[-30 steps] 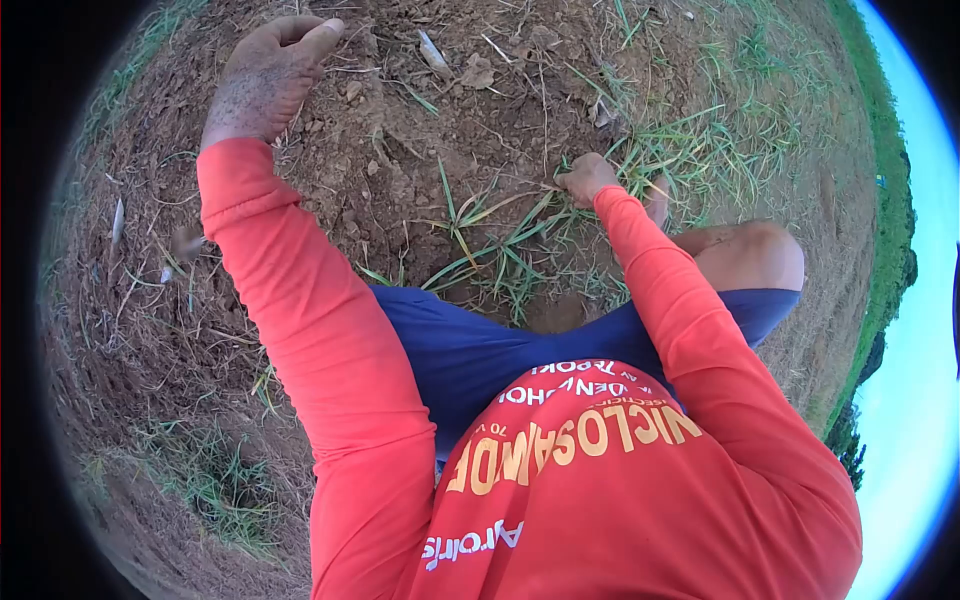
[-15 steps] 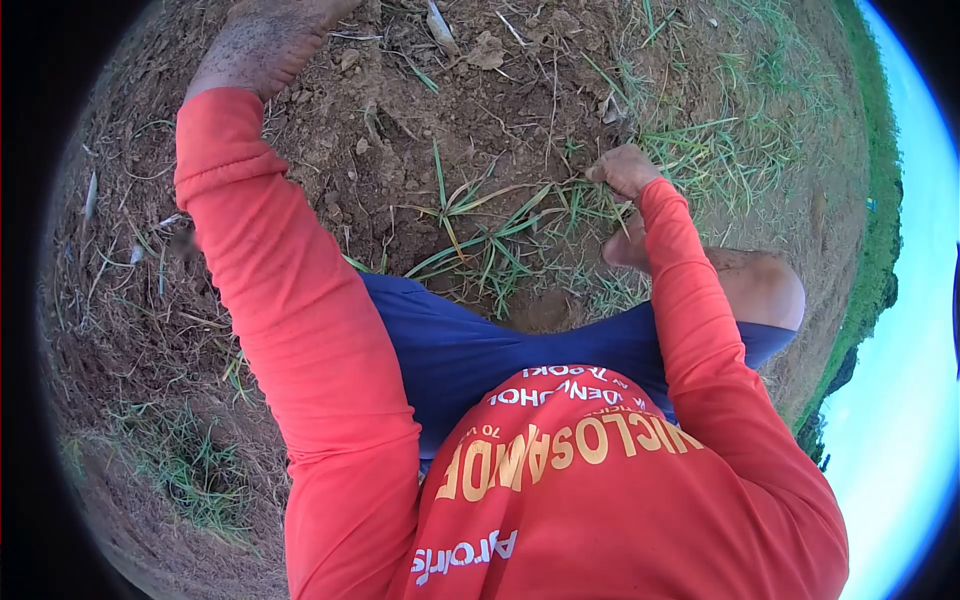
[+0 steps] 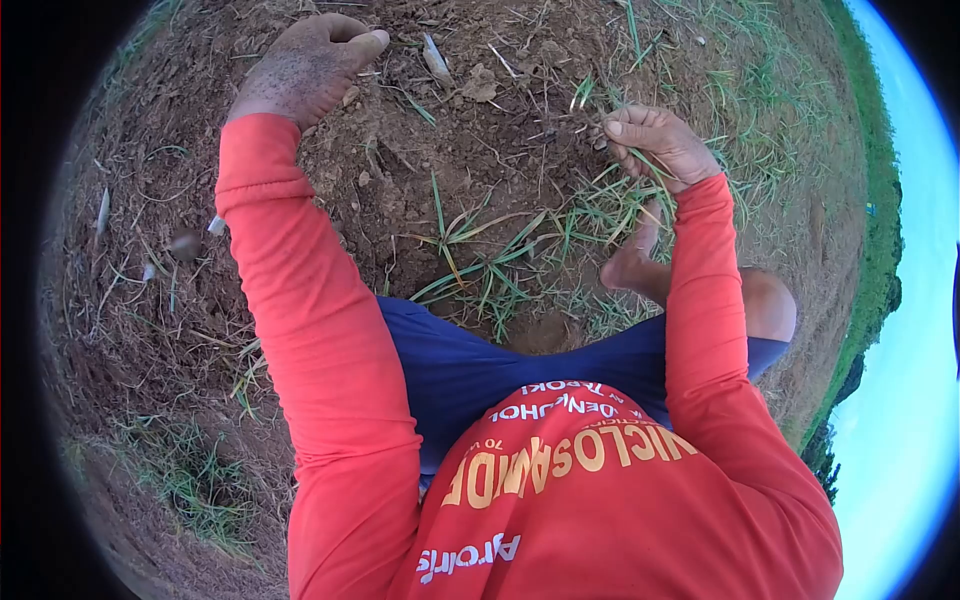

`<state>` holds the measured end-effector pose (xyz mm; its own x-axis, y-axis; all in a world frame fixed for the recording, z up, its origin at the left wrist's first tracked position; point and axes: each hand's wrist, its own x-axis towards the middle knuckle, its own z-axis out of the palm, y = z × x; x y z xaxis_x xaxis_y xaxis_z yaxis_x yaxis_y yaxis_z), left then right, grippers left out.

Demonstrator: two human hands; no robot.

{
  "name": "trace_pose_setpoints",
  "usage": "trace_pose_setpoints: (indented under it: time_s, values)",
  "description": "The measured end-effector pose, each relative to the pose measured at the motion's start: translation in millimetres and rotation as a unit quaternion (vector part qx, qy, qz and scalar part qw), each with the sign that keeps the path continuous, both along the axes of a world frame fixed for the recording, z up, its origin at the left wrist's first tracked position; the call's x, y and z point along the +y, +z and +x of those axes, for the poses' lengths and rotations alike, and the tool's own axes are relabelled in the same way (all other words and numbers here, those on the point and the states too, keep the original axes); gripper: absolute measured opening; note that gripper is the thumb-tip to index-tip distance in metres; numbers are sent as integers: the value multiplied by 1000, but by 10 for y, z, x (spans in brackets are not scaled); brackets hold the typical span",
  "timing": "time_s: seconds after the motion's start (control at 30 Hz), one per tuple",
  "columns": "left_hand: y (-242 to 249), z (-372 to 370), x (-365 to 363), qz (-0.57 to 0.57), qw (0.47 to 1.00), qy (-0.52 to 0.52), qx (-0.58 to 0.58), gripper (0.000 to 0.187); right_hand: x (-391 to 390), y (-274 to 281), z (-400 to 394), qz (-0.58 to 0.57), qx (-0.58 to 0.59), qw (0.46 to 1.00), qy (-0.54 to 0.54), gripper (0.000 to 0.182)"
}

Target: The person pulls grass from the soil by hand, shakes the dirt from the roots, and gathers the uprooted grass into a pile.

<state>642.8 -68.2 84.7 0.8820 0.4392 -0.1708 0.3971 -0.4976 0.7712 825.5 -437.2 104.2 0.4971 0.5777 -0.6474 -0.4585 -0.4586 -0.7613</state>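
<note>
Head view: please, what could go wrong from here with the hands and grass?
The thin green blade in the right hand might slip or tear under its grip. The bare foot, close to the grass, could crush some of it if the person shifts.

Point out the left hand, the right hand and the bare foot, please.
Left hand (image 3: pixel 308 72): head view, on the back of the hand.
Right hand (image 3: pixel 668 147): head view, middle of the hand.
Bare foot (image 3: pixel 636 255): head view, middle of its visible side.
</note>
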Motion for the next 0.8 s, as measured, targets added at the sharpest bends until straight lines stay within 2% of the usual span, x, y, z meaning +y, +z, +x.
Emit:
trace_pose_setpoints:
  time_s: [0.03, 0.07, 0.17, 0.27, 0.37, 0.43, 0.5, 0.57, 0.6, 0.7, 0.73, 0.8]
  values:
    - [-18, 18, -6, -3, 1000, -4, -1, 60, 30, -119, 42, 59, 29, 996, -64, 19]
    - [-57, 37, -20, -9, 1000, -10, 1, 59, -2, -452, 193, -116, -115, 986, -35, 18]
    - [21, 31, -60, 10, 1000, -12, 19, 55, -78, -642, 297, -205, -246, 946, 49, 16]
    - [67, 11, -157, 16, 999, -31, 35, 49, -97, -461, 124, -62, -138, 988, 33, 17]
    - [-121, 180, -242, -11, 998, -63, 25, 45, 69, -215, 88, 88, -51, 995, 17, 21]
    - [-211, 324, -373, -116, 985, -124, 21, 43, 175, -86, 25, 144, -30, 989, 25, 20]
    - [-36, 414, -544, -292, 942, -126, 103, 45, 254, 6, -34, 185, 3, 982, 25, 20]
    - [-92, 467, -779, -459, 887, -41, 30, 55, 318, 59, -73, 224, 18, 974, 27, 19]
    - [-141, 486, -872, -536, 844, 0, -7, 60, 336, 26, -65, 243, 20, 969, 28, 31]
    - [-56, 510, -1040, -683, 724, -16, -93, 73, 521, 1, -244, 209, -93, 974, -4, 49]
    - [-68, 537, -1095, -700, 705, 4, -114, 77, 551, -35, -271, 207, -110, 972, -10, 61]
    - [-98, 557, -1131, -743, 658, 35, -114, 73, 601, -63, -355, 159, -181, 970, -22, 59]
